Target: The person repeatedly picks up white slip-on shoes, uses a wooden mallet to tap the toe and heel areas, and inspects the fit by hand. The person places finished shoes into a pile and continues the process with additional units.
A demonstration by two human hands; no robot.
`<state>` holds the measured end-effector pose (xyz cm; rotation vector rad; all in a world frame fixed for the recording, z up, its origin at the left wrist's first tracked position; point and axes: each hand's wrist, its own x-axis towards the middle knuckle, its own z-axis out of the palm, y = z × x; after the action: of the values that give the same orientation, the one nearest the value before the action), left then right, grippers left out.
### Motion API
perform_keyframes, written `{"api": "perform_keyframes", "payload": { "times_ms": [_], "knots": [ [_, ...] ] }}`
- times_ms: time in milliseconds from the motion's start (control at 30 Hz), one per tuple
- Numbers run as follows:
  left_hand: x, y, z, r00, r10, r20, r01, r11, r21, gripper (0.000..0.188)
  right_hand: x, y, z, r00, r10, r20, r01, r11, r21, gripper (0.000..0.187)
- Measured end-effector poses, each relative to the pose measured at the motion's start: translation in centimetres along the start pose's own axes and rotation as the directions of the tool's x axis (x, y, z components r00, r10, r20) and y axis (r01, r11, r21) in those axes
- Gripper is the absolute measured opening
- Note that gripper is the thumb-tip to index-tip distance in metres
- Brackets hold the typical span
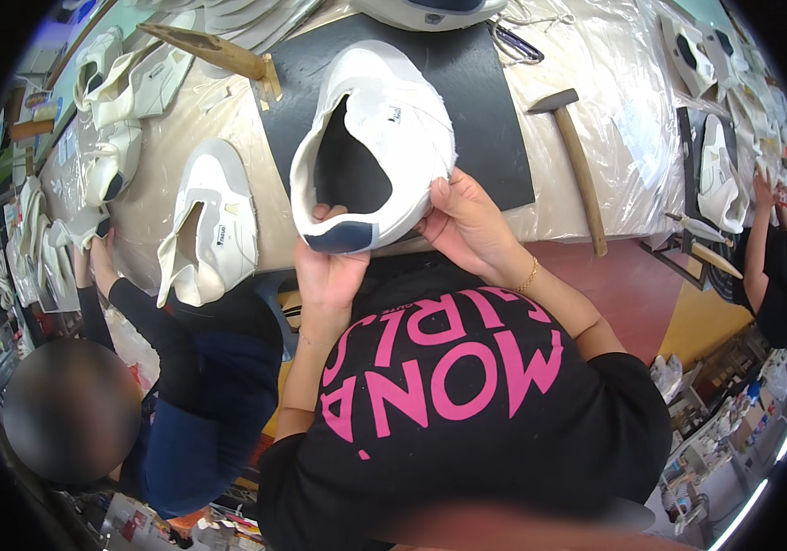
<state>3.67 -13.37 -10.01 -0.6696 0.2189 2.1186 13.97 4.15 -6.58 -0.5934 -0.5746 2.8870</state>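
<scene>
Both my hands hold one white shoe upper (421, 138) with a grey toe and a dark blue heel patch, its opening facing up and its toe pointing away from me. My left hand (331, 271) grips it at the heel, thumb over the rim beside the blue patch. At the right rear side, my right hand (471, 225) pinches the edge between thumb and fingers. Beneath the upper lies a black mat (494, 119). To the left, a similar shoe upper (240, 216) rests on the plastic-covered table.
A hammer (577, 165) lies right of the mat; a pointed wooden stick (205, 50) lies at its upper left. Another shoe (430, 14) sits at the far edge. Co-workers handle uppers on both sides; one person's hands (95, 257) are at left. Scissors (701, 228) lie at right.
</scene>
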Motion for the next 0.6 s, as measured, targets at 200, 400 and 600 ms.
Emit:
{"api": "perform_keyframes", "payload": {
  "times_ms": [200, 400, 600],
  "knots": [
    [1.1, -2.4, 0.0, 1.0, -0.005, -0.029, 0.009, 0.991, 0.133, 0.01, 0.7, 0.9, 0.1, 0.966, 0.236, -0.109, -0.227, 0.97, 0.092, 0.036],
    [1.9, -3.4, 3.9, 0.971, 0.199, 0.129, -0.237, 0.819, 0.522, 0.051, 2.3, 1.1, 1.7, 0.993, 0.045, -0.109, -0.072, 0.962, -0.262, 0.041],
    [1.7, -5.0, 6.3, 0.909, 0.404, 0.101, -0.317, 0.515, 0.796, 0.056, 3.1, 1.0, 3.3, 0.929, -0.369, 0.025, 0.316, 0.758, -0.571, 0.045]
  ]
}}
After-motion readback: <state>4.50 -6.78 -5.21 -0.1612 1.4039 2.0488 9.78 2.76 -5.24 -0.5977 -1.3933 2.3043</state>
